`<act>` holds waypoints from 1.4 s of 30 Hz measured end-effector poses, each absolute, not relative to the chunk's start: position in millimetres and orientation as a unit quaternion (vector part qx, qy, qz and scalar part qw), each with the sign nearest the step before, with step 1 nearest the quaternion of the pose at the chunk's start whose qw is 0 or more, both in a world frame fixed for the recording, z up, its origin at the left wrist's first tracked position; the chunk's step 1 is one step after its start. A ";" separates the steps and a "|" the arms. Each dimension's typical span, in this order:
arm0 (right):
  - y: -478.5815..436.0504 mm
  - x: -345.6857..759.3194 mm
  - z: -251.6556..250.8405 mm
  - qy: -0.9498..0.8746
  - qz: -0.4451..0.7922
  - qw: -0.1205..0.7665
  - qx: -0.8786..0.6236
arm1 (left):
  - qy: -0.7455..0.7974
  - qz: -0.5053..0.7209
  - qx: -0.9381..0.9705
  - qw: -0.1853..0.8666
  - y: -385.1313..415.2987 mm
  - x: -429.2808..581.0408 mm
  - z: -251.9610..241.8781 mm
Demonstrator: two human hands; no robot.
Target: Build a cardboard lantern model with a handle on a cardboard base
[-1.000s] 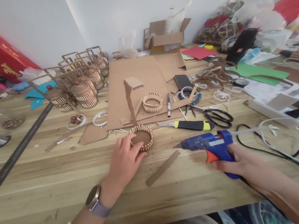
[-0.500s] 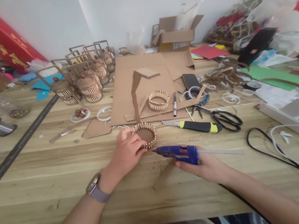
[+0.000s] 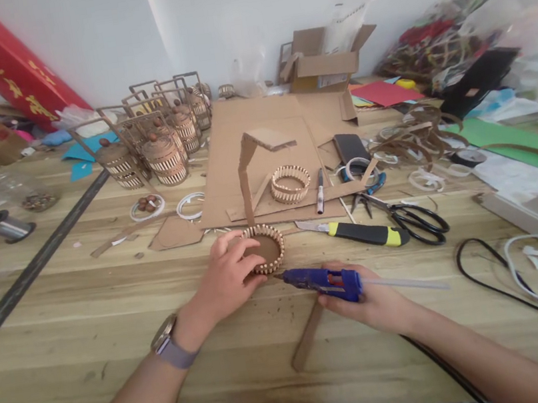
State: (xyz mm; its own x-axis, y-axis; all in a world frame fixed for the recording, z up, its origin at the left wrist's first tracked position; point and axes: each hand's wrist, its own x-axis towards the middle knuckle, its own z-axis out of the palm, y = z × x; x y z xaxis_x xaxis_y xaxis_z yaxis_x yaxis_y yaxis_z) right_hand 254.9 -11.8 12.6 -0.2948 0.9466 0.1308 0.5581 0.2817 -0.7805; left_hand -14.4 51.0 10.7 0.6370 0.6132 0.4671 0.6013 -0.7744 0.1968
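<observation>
With thumb and fingers my left hand (image 3: 231, 271) grips the left side of a small round basket (image 3: 276, 251), whose wall is of short light sticks around a brown cardboard base. In my right hand (image 3: 359, 302) is a blue hot glue gun (image 3: 324, 282), a clear glue stick (image 3: 412, 282) jutting from its back. The gun's nozzle points left, close to the basket's lower front edge; whether it touches cannot be made out. A brown cardboard strip (image 3: 307, 338) extends below the gun, its upper end hidden by my right hand. A bent cardboard strip (image 3: 246, 191) rises behind the basket.
On a cardboard sheet (image 3: 219, 141) lies another stick ring (image 3: 290, 183) with a marker (image 3: 319, 191). A utility knife (image 3: 365, 233) and scissors (image 3: 418, 219) lie to the right. Several lidded baskets (image 3: 165, 160) stand back left. A black cable (image 3: 493, 282) loops at right.
The view has shifted slightly. The brown strip under the glue gun, blurred before, now shows sharply. My left hand stays on the basket and the gun stays close beside it.
</observation>
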 end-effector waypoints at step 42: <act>-16.1 254.3 19.5 -0.784 0.281 0.279 -0.477 | 0.383 0.304 0.865 0.110 37.7 3.7 7.3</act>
